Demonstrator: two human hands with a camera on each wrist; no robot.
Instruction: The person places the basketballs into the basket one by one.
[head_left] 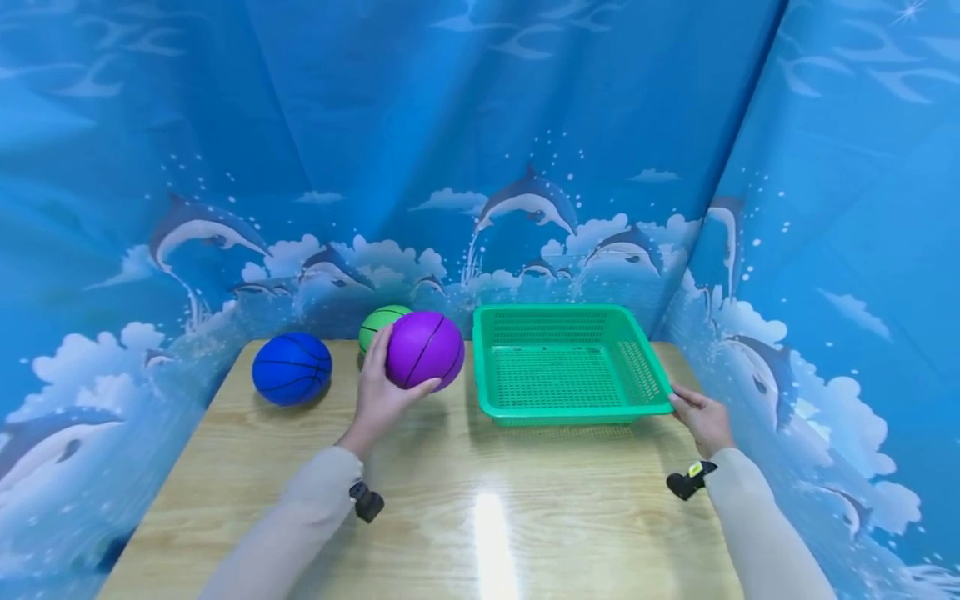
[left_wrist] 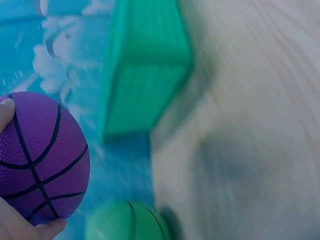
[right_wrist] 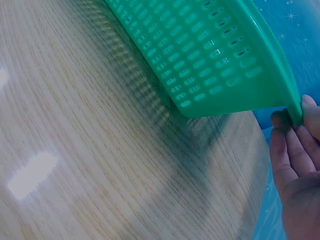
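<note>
A purple mini basketball [head_left: 426, 351] is gripped in my left hand [head_left: 379, 395], held up off the table just left of the basket. In the left wrist view, fingertips and thumb curve round the purple ball [left_wrist: 45, 155]. My right hand [head_left: 703, 419] pinches the front right corner of the green plastic basket [head_left: 577, 412]. From the right wrist, the thumb lies on one side of the basket's rim [right_wrist: 295, 107] and the fingers are beneath it. The basket has perforated walls, and no ball shows inside it. Partly hidden behind the left hand is a green ball [head_left: 380, 323].
A blue ball [head_left: 292, 369] with black lines rests at the table's left, near the back edge. The wooden table [head_left: 435, 517] extends toward me, with a bright glare streak. Blue dolphin-print curtains [head_left: 420, 167] surround the back and sides.
</note>
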